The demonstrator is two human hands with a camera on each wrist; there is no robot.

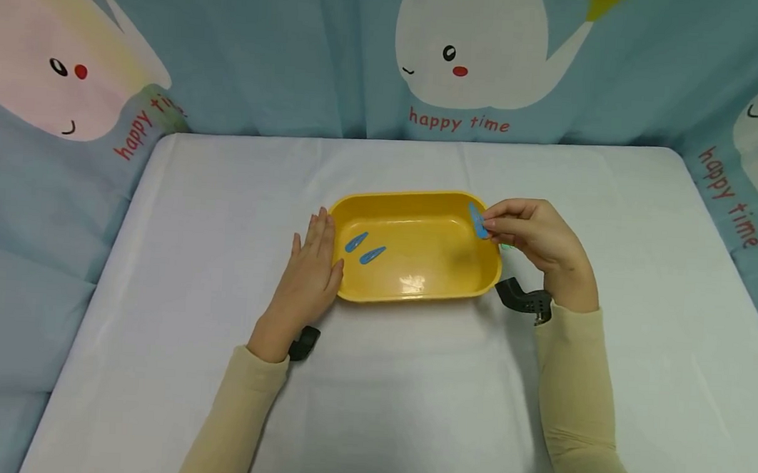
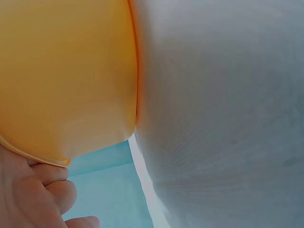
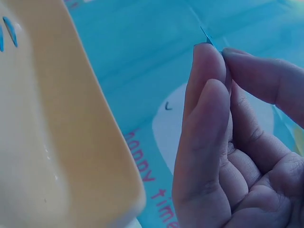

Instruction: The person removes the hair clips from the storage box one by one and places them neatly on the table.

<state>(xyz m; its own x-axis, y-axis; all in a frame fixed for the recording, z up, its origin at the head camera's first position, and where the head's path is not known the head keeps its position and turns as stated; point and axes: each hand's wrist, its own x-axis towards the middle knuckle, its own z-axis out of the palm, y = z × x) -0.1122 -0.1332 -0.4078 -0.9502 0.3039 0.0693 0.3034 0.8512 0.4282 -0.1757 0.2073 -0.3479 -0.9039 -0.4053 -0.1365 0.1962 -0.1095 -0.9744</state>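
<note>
A yellow oval-cornered tray [image 1: 414, 295] stands on the white table. Inside it, toward the left end, lie two blue snap hair clips [image 1: 356, 242]. My left hand [image 1: 309, 272] rests against the tray's left end with its fingers straight; in the left wrist view its fingertips [image 2: 61, 194] touch the rim. Above the tray's right end, my right hand [image 1: 533, 234] pinches another blue hair clip [image 1: 478, 220] between thumb and finger. From the right wrist, that hair clip [image 3: 207, 36] shows edge-on, and the tray [image 3: 95, 142] is at the left.
A small green thing [image 1: 506, 247] shows beside the tray's right edge, mostly hidden under the right hand. Dark wrist cameras [image 1: 523, 300] are strapped at both wrists. A blue curtain [image 1: 285, 60] with whale prints hangs behind the white table [image 1: 408, 409].
</note>
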